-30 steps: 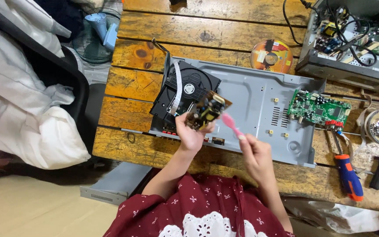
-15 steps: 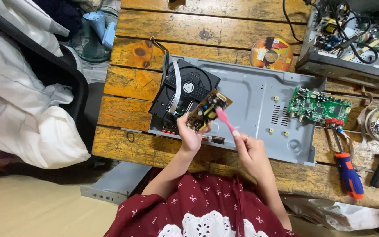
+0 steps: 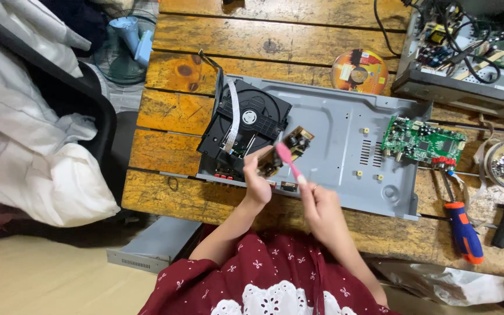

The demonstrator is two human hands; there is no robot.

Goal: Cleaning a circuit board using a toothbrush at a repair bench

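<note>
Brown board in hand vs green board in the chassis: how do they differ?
The brown circuit board is held up tilted by the left hand; the green circuit board lies flat in the grey chassis, untouched. The brown one looks smaller, and the pink brush in the right hand is at it. Both carry components.

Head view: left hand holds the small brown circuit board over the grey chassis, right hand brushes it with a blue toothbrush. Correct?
Not quite: the brush is pink, not blue. In the head view the right hand holds a pink toothbrush against the small brown circuit board, which the left hand holds over the grey chassis.
</note>
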